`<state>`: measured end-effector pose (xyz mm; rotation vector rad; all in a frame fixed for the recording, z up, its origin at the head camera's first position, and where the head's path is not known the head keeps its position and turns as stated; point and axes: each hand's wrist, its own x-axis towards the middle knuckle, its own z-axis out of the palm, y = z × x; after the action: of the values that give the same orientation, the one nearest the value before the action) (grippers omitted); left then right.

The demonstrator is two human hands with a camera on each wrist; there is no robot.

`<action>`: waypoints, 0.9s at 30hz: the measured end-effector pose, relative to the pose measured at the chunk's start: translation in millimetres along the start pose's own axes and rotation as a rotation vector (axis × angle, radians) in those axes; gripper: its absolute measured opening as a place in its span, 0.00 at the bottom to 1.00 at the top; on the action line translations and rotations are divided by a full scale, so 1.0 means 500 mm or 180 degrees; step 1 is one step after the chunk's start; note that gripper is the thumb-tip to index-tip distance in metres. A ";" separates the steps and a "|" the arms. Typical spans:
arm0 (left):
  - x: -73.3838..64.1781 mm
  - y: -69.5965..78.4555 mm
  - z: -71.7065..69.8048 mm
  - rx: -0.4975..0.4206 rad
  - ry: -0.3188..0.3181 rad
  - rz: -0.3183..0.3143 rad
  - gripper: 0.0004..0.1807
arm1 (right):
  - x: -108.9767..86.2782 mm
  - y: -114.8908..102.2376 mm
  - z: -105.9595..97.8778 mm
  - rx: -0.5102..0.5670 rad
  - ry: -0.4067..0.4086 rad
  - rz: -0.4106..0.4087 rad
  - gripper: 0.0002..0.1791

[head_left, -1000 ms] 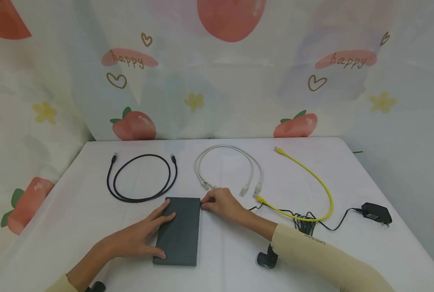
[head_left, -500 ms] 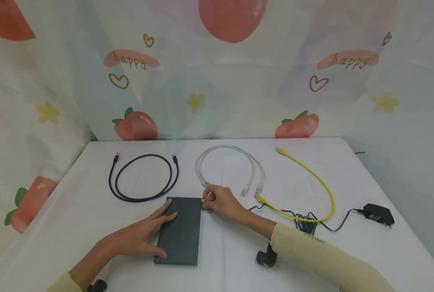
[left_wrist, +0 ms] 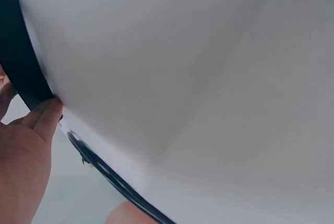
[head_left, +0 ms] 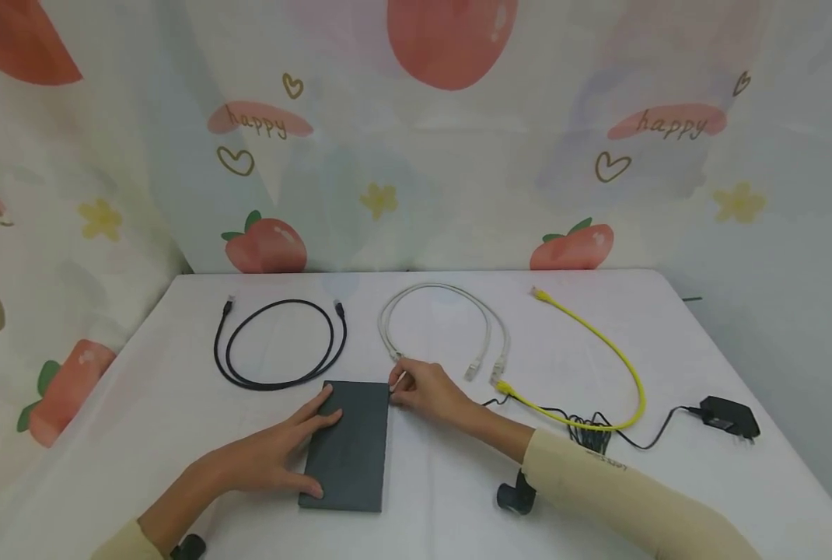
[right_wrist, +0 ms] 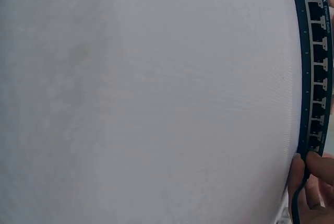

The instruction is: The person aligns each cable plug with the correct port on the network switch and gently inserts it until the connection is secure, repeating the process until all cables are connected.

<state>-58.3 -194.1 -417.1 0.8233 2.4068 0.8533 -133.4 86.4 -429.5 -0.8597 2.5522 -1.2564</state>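
A dark Ethernet switch (head_left: 349,459) lies flat on the white-covered table in the head view. My left hand (head_left: 265,455) rests along its left side, fingers spread over the top and thumb at the near left corner. In the left wrist view, fingertips (left_wrist: 49,112) press against the switch's side wall. My right hand (head_left: 430,393) is at the far right edge and pinches a thin black power cord (right_wrist: 296,203). The right wrist view shows the switch's row of ports (right_wrist: 318,72), with the pinching fingers just past its last port. The cord's plug is hidden by the fingers.
Behind the switch lie a coiled black network cable (head_left: 269,386) and a looped grey one (head_left: 433,285). A yellow network cable (head_left: 641,393) curves at right, over a tied bundle of black cord (head_left: 591,441). A power adapter (head_left: 729,418) sits far right.
The right hand's fingers have shifted slightly at the switch's edge, still on the cord. The left hand and the switch keep their places. The head view has moved a little.
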 end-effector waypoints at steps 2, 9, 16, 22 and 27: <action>0.000 0.001 0.000 0.0006 -0.0020 -0.0014 0.54 | -0.004 0.000 0.002 -0.0117 0.0027 -0.0016 0.08; -0.004 0.004 0.002 -0.0029 0.0032 0.0010 0.53 | -0.020 -0.012 0.000 -0.0237 0.0064 -0.0040 0.11; -0.006 0.004 0.004 -0.0090 0.0082 0.0078 0.52 | -0.043 -0.023 -0.024 -0.0648 0.0208 -0.0065 0.13; -0.009 0.006 0.006 -0.0087 0.0128 0.0068 0.53 | -0.082 -0.041 -0.070 -0.0783 0.0510 -0.0092 0.18; -0.009 0.007 0.007 -0.0065 0.0125 0.0079 0.52 | -0.119 -0.039 -0.113 -0.0901 0.0849 -0.0202 0.21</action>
<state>-51.7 -193.3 -416.2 0.8375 2.4224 0.9101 -98.5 148.5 -384.6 -0.8825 2.9914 -1.1082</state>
